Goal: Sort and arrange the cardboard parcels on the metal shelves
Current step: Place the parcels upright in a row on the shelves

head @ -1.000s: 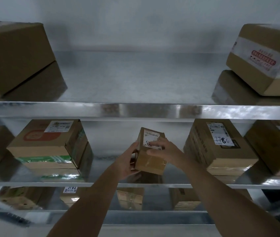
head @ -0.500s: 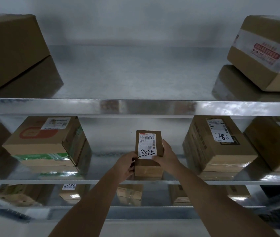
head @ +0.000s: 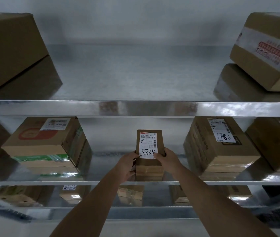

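Both hands, left hand (head: 127,165) and right hand (head: 165,159), clasp the small parcel (head: 150,147) on the middle shelf (head: 221,183), at six o'clock from centre. It looks light and stiff; its near corners, gripped from both sides, suit.

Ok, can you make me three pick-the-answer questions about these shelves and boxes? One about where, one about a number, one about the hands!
1. Where is the small box?
A. top shelf
B. middle shelf
C. on the floor

2. What number is handwritten on its label?
A. 1234
B. 8825
C. 5000

3. What are the hands doing?
A. hanging empty
B. only one touches the box
C. both hold the box

Answers:
1 B: it stands on the middle shelf, between the bigger boxes.
2 B: 8825 is written in black marker.
3 C: the left hand and right hand grip its two sides.
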